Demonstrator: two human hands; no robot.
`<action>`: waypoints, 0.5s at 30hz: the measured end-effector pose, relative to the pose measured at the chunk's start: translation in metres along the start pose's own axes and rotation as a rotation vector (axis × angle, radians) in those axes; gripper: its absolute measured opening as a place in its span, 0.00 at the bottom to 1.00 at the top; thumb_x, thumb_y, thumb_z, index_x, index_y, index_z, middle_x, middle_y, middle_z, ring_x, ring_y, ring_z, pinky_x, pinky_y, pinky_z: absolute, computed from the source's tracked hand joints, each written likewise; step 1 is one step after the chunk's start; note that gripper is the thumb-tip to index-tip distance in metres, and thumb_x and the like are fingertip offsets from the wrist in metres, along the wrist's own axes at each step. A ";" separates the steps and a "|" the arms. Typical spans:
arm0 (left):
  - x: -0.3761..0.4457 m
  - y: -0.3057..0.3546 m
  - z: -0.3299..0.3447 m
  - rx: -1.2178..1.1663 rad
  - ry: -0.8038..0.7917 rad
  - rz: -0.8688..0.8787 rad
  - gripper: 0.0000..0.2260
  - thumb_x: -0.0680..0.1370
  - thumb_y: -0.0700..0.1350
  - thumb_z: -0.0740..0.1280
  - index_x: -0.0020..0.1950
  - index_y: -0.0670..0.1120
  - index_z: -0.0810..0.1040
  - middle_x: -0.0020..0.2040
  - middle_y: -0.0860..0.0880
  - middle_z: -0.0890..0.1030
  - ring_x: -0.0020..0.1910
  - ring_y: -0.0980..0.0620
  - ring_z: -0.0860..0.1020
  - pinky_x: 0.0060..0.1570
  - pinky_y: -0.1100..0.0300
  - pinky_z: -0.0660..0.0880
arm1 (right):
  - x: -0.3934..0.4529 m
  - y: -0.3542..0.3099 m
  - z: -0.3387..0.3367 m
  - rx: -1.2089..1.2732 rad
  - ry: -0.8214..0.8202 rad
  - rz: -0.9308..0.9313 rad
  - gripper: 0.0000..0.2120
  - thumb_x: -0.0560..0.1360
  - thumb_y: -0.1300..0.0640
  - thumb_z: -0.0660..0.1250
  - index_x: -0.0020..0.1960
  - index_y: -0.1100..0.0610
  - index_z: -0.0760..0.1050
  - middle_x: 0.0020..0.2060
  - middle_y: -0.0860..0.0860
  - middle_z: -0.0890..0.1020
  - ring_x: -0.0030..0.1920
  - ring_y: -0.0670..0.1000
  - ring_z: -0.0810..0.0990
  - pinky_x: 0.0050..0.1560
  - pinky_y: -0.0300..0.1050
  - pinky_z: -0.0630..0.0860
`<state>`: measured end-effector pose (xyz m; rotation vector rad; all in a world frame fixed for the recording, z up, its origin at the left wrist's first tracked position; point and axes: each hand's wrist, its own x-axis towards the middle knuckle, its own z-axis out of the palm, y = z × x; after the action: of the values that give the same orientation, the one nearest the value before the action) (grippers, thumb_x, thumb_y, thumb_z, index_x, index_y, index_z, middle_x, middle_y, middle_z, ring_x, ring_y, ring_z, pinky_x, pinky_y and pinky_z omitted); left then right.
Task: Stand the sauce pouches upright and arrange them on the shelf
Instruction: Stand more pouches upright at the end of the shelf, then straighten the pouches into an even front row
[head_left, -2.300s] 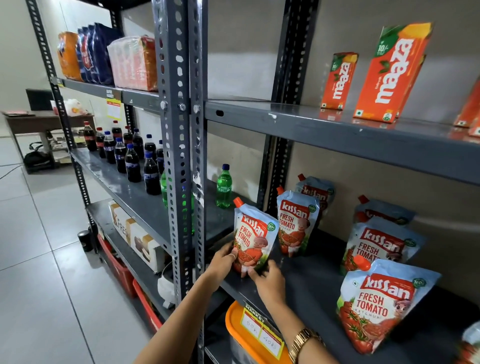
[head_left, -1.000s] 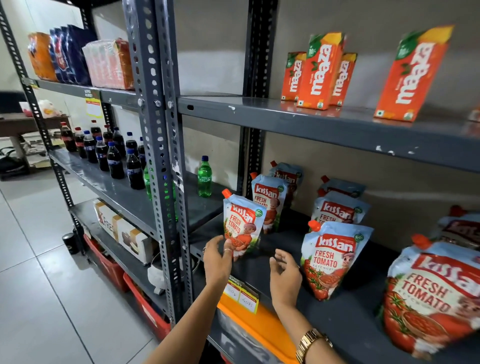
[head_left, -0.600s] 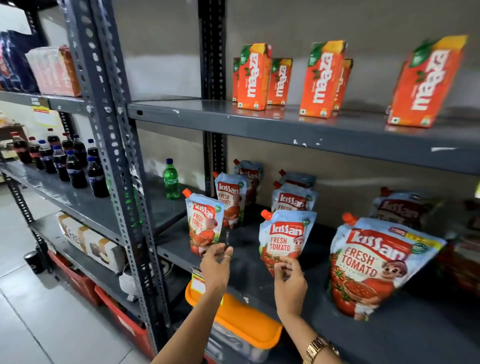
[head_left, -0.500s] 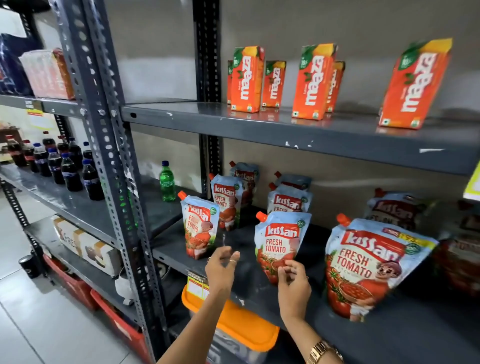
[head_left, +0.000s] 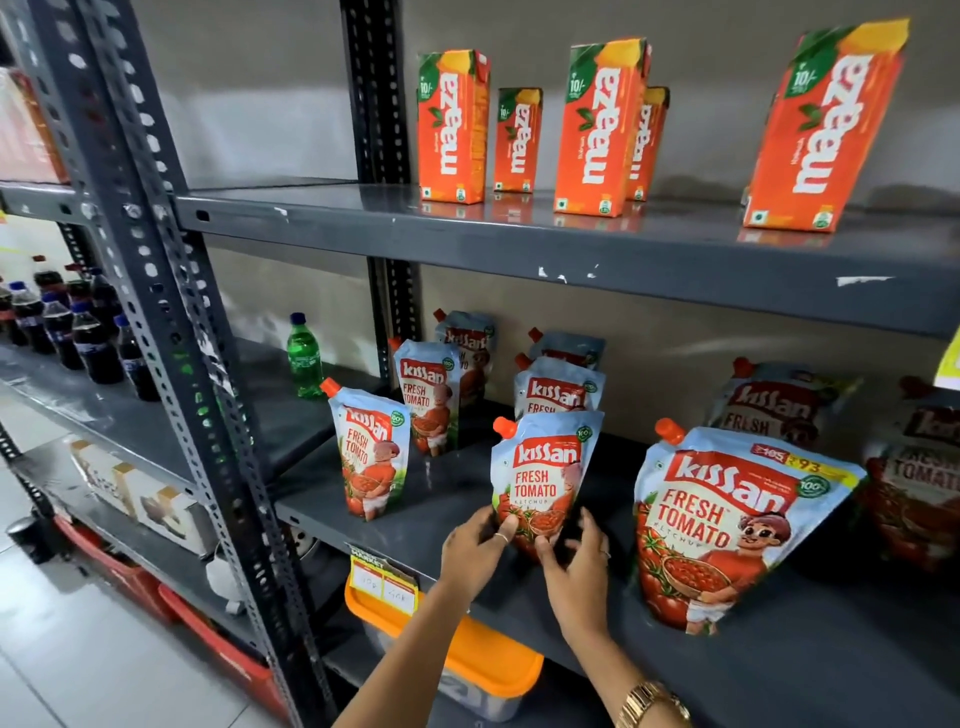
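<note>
Sauce pouches stand on the middle shelf (head_left: 452, 512) of a dark grey metal rack. One sauce pouch (head_left: 543, 475) stands close to the shelf's front edge, upright and leaning slightly. The person's left hand (head_left: 475, 551) grips its lower left corner and the right hand (head_left: 574, 561) cups its lower right side, fingers curled around the base. It is pale blue with an orange-red spout cap at its top left, a red "Kissan" banner and the words "Fresh Tomato Ketchup" above a picture of tomatoes.

To its left, bare shelf separates it from a second upright pouch (head_left: 369, 457) near the rack's perforated upright post (head_left: 171, 332). To its right, a gap of open shelf lies before a larger-looking pouch (head_left: 727, 525), which tilts to the right at the front edge. Behind the held pouch, more pouches (head_left: 558, 387) line up toward the back wall in two rows. Further pouches (head_left: 779, 410) at the far right lean back and are blurred.

A yellow price tag (head_left: 383, 579) hangs from the shelf's front lip just left of the hands. Above, the next shelf carries orange juice cartons (head_left: 597, 130). A gold watch (head_left: 652, 701) is on the right wrist.
</note>
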<state>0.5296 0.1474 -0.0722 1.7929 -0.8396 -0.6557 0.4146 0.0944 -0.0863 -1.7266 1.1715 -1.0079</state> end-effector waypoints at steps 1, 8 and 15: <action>-0.001 0.000 0.000 -0.019 -0.003 0.006 0.12 0.77 0.51 0.64 0.57 0.47 0.77 0.56 0.48 0.82 0.58 0.50 0.78 0.64 0.50 0.72 | 0.000 0.002 0.001 -0.026 -0.016 -0.009 0.29 0.72 0.58 0.69 0.70 0.60 0.62 0.66 0.60 0.69 0.63 0.58 0.73 0.61 0.55 0.73; -0.001 0.002 -0.018 -0.109 -0.023 -0.011 0.07 0.79 0.43 0.62 0.54 0.42 0.76 0.56 0.42 0.81 0.56 0.47 0.77 0.63 0.48 0.73 | -0.003 0.000 -0.002 -0.035 -0.136 -0.045 0.20 0.73 0.59 0.67 0.62 0.59 0.66 0.52 0.54 0.77 0.52 0.51 0.76 0.49 0.43 0.72; -0.010 0.010 -0.049 -0.112 -0.116 -0.091 0.15 0.81 0.43 0.57 0.66 0.38 0.70 0.58 0.46 0.76 0.59 0.52 0.72 0.60 0.60 0.68 | -0.008 -0.003 0.000 -0.114 -0.226 -0.156 0.13 0.73 0.59 0.67 0.56 0.58 0.69 0.46 0.48 0.77 0.46 0.47 0.79 0.46 0.43 0.76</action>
<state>0.5578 0.1803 -0.0459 1.7120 -0.7858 -0.8564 0.4134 0.1023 -0.0850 -1.9902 0.9770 -0.8227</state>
